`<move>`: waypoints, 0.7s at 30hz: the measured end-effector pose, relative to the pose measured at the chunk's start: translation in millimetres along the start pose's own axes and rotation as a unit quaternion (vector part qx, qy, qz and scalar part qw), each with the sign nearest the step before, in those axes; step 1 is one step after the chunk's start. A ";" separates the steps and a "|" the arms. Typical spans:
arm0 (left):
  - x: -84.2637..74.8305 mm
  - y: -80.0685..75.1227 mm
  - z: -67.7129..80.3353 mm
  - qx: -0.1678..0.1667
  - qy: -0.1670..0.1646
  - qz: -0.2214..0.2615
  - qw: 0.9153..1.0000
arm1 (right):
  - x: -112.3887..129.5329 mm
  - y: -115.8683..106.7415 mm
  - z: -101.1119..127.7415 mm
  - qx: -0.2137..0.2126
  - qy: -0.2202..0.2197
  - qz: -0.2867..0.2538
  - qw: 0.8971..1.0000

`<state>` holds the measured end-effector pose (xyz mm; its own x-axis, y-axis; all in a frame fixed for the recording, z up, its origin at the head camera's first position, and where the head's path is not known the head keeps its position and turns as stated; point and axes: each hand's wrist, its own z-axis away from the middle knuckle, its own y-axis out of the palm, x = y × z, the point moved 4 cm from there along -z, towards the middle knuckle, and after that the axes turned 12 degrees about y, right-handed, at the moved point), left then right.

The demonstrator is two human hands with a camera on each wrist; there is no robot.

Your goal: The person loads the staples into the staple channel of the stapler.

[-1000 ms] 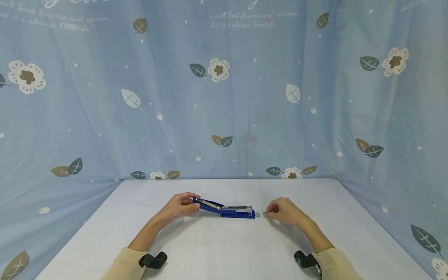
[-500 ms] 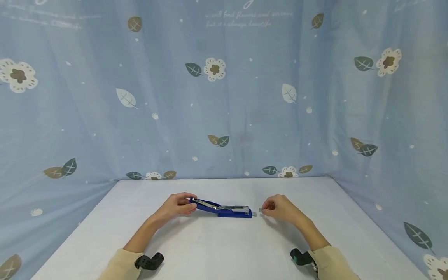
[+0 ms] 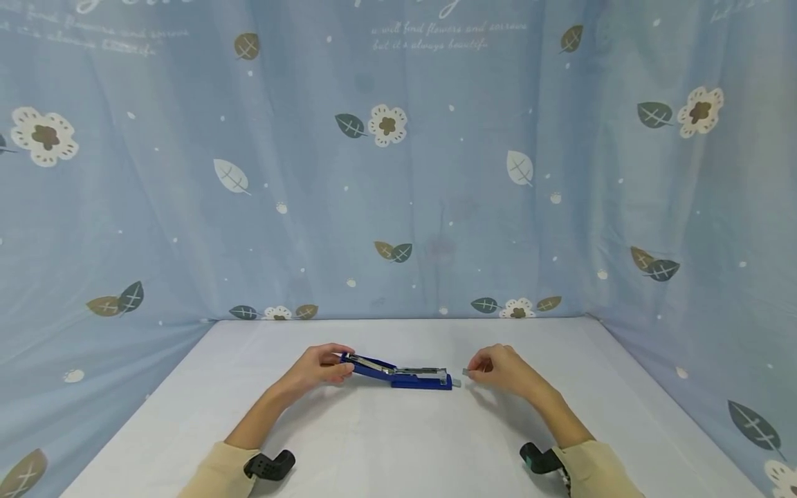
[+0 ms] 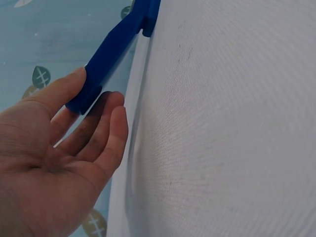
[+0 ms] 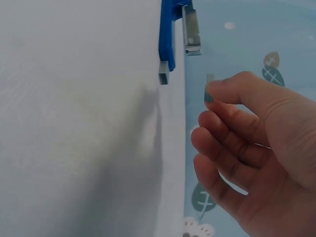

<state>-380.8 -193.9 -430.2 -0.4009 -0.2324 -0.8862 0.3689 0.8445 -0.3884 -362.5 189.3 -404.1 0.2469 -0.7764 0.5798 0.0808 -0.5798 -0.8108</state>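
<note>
a blue stapler (image 3: 398, 373) is laid open near the middle of a white table (image 3: 398, 443), its raised top arm gripped at the far left end by the left hand (image 3: 317, 366), thumb above and fingers curled beneath, apparently so that the metal magazine is kept exposed and the tool steadied. from the left wrist view the fingers (image 4: 106, 133) are seen close together under the blue arm (image 4: 111, 54). a small strip of staples (image 3: 465, 372) is pinched between thumb and forefinger of the right hand (image 3: 501, 370), held just off the stapler's open front end and level with it, seemingly lined up with the channel; the other fingers are curled loosely below. another small staple strip (image 5: 163, 72) is seen lying at the stapler's nose. the table is backed by a blue floral curtain (image 3: 398, 173). nothing is seen between the strip and the magazine mouth.
</note>
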 end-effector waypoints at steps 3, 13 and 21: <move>0.1 0.6 0.3 0.000 0.001 0.001 1.000 | 1.4 -1.9 0.4 0.003 0.005 -0.005 1.000; 1.7 -0.1 -0.1 0.000 0.003 0.006 1.000 | 5.0 -4.5 -0.4 0.004 0.006 -0.007 1.000; 1.2 -0.7 -0.5 0.000 0.003 -0.002 1.000 | 9.6 -3.7 -3.9 -0.001 0.008 -0.004 1.000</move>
<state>-381.9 -194.5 -430.9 -0.4072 -0.2325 -0.8833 0.3676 0.8436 -0.3915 -364.2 183.1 -395.2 0.2303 -0.7752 0.5882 0.0801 -0.5873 -0.8054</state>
